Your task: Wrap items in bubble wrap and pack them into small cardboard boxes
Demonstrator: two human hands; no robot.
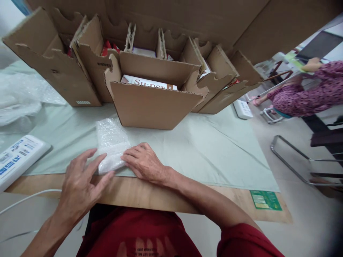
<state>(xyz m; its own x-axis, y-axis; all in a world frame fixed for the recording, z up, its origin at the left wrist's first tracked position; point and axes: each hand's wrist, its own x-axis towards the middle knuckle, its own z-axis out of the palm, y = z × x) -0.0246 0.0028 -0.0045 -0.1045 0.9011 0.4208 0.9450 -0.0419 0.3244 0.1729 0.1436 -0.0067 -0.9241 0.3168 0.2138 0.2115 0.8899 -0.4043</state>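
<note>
A strip of clear bubble wrap (112, 137) lies on the pale green cloth, its near end folded into a thick bundle at the table's front edge. What may be inside the bundle cannot be made out. My right hand (146, 162) grips the bundle's right side with fingers together and curled. At the left side, my left hand (83, 176) has its thumb and fingers spread, slightly blurred, with fingertips close to the wrap. Just behind stands an open cardboard bin (158, 107) holding a white box (150, 82) printed "Su-per".
More open cardboard bins (64, 78) stand in a row behind. Loose bubble wrap (21, 96) and a white printed power strip (21, 157) lie left. A white cable (34, 194) hangs by the front edge. A seated person (305, 89) and a metal-framed chair (292, 153) are on the right.
</note>
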